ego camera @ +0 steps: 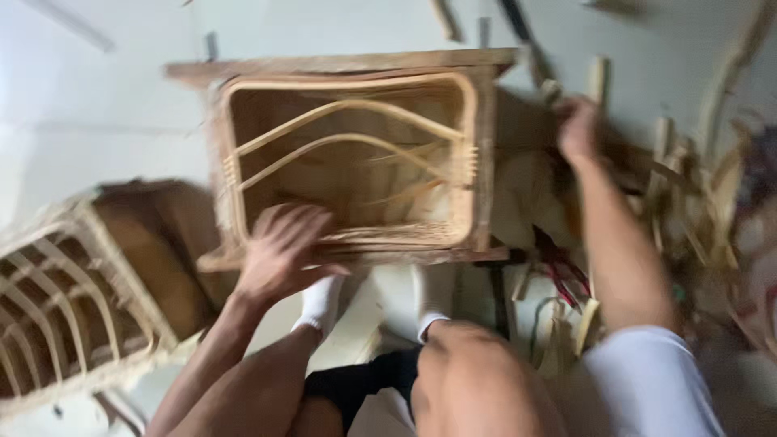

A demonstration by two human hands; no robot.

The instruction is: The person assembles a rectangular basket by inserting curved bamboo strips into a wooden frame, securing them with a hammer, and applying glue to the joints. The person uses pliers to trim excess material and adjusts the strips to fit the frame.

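Rectangular wicker basket, long axis left to right on a wooden frame, lies just far of the seated person: left hand nearer, fingers spread on its near rim, right hand blurred among cane strips at right, grip indeterminate.

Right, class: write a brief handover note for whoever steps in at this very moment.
Left hand: open, fingers spread, resting on the near rim of the woven basket.
Right hand: reaching to the cane strips on the right; grip blurred, cannot tell.
Basket sits in a wooden frame; walls woven, two curved canes cross its inside.
A second basket lies at the left.
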